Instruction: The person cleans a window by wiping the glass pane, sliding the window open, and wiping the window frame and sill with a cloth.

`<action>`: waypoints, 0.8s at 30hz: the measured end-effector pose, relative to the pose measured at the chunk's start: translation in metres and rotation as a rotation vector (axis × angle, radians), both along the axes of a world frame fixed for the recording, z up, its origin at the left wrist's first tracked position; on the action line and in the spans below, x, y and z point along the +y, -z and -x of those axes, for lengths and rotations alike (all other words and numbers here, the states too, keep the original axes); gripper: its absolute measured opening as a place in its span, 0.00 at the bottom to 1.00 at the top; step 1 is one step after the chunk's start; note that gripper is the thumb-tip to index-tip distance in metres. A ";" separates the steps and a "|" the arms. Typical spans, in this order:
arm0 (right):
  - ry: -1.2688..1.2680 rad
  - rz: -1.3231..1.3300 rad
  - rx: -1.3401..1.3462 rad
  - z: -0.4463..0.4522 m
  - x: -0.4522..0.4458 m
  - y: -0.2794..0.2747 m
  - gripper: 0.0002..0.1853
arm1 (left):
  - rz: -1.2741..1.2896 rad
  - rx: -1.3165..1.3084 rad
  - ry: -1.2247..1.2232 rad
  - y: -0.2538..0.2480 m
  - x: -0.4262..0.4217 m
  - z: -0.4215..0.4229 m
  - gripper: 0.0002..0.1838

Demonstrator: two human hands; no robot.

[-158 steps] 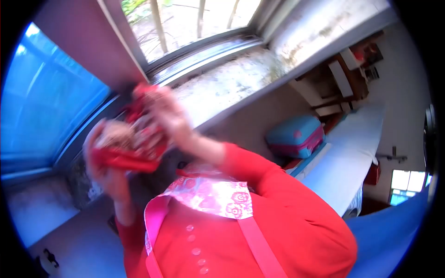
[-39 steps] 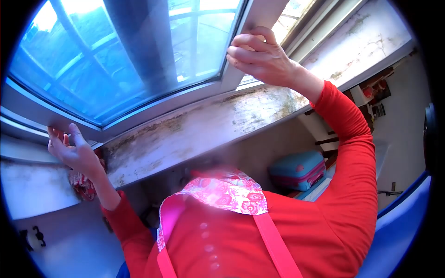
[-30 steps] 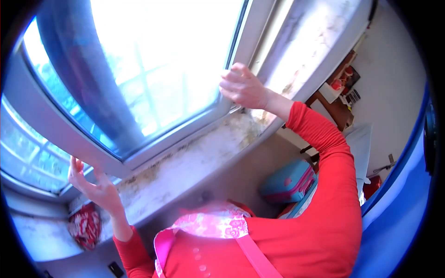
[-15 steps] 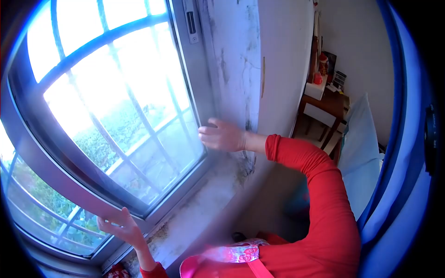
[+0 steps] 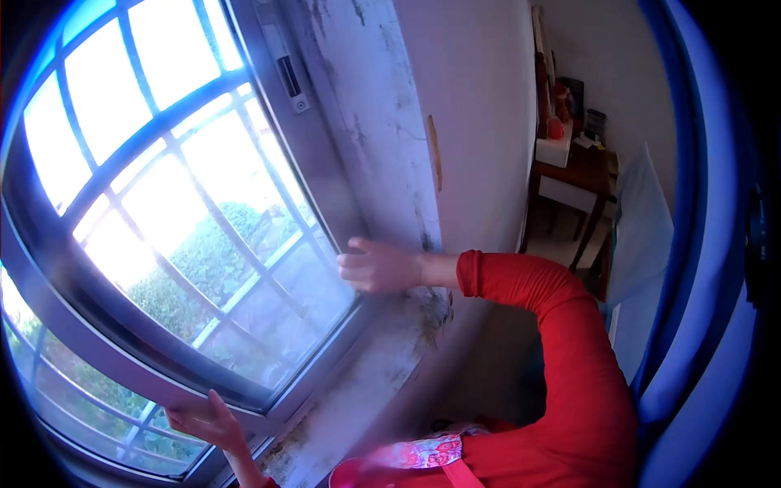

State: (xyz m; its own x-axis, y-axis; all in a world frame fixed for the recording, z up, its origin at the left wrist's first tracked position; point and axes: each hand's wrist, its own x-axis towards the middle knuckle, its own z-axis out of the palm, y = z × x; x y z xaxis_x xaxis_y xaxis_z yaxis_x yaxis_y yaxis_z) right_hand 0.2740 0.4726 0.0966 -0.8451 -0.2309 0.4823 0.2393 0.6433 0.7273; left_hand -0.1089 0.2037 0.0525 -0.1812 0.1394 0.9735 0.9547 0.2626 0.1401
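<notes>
A sliding window sash with a metal frame fills the left half of the view, its right side against the mouldy window jamb. My left hand grips the sash's lower left edge, thumb raised on the room side. My right hand, slightly blurred, has its fingers curled around the frame's right edge, near the lower corner. A lock plate is on the frame higher up. Below the sash runs the stained sill.
Bars and greenery show through the glass. A wooden desk with red items stands at the back right, beside a pale covered surface. A blue curtain hangs along the right edge.
The red patterned cloth, first held in both hands and later lying on the sill, is out of view. Both hands moved to the sash, which has slid right against the jamb. The view has turned.
</notes>
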 end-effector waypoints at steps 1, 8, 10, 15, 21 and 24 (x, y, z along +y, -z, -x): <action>-0.001 -0.007 0.013 0.001 -0.001 0.001 0.05 | -0.006 0.018 -0.032 0.001 0.002 0.003 0.46; 0.022 0.018 -0.061 0.005 0.002 -0.001 0.06 | -0.055 0.096 0.174 -0.003 0.004 0.008 0.46; -0.047 0.065 -0.029 0.002 0.006 0.001 0.06 | -0.074 0.086 0.183 -0.008 0.008 -0.002 0.47; -0.105 0.115 0.004 0.006 0.005 -0.002 0.01 | -0.038 0.107 0.082 -0.009 0.007 -0.003 0.51; -0.056 0.114 0.039 0.006 -0.007 -0.006 0.02 | -0.094 -0.101 0.284 0.003 0.012 0.000 0.53; -0.086 0.181 0.109 0.006 -0.025 0.003 0.02 | -0.047 -0.073 0.293 0.005 0.005 0.010 0.52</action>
